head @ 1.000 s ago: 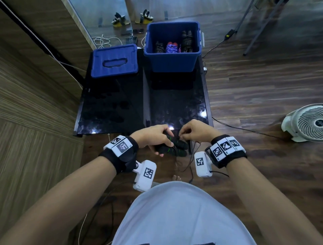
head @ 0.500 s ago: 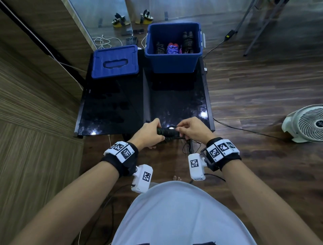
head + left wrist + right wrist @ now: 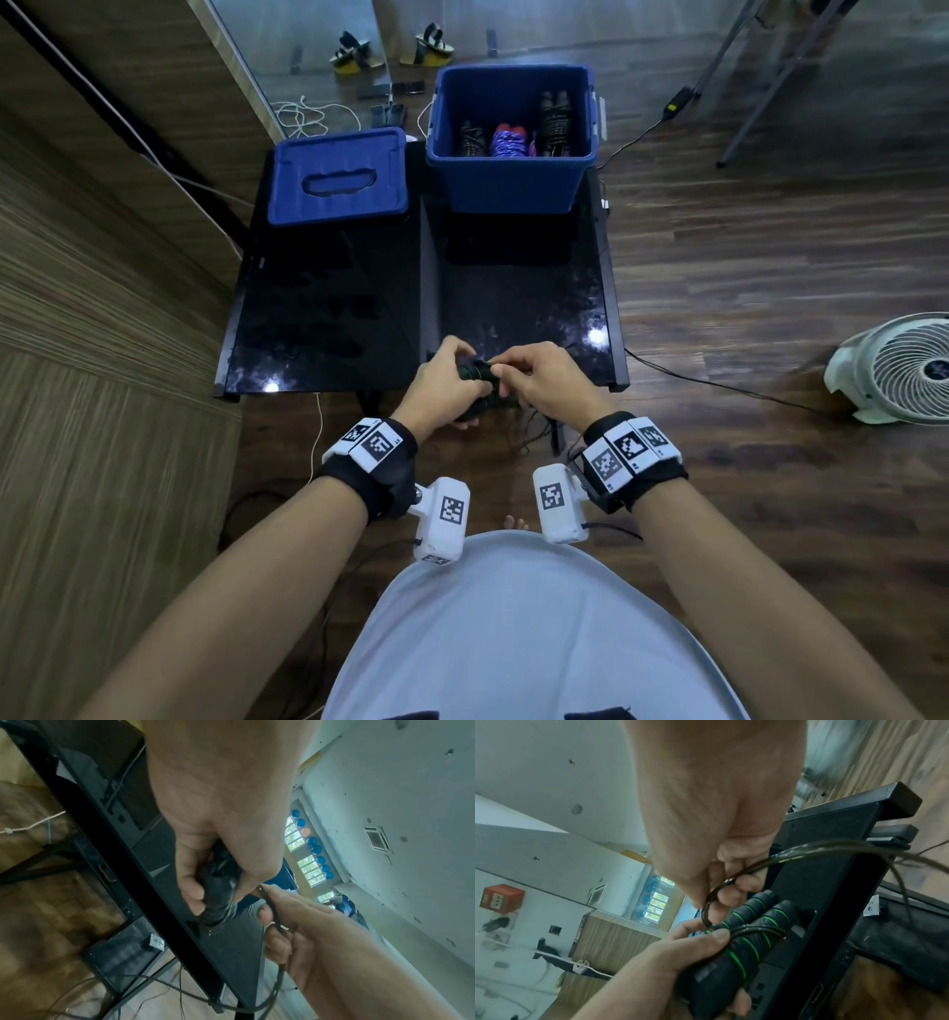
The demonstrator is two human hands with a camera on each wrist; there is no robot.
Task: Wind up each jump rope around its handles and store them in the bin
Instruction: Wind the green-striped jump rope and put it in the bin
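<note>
Left hand (image 3: 445, 383) is wrapped around the two black handles (image 3: 746, 939) of a jump rope, fingers and thumb curled round them so the pair lies side by side in the fist; the right wrist view shows thin green rings along their foam grips. Several turns of the dark rope (image 3: 757, 930) already circle the handles just beyond the thumb. Right hand (image 3: 544, 383) sits close beside the left, pinching the rope between thumb and fingertips (image 3: 727, 898) right next to the wound turns, with the loose length trailing away from it and drooping below the table edge (the left wrist view shows it hanging in a slack curve toward the floor). Both hands hover at the near edge of the black table (image 3: 328, 318), over its right half.

At the far end of the table stands the open blue bin (image 3: 508, 174), holding three wound ropes: a dark one on the left, a purple one with red ends in the middle, another dark one on the right. Its blue lid (image 3: 339, 177) lies flat on the table just left of it. A white fan (image 3: 898, 370) stands on the wooden floor to the right.
</note>
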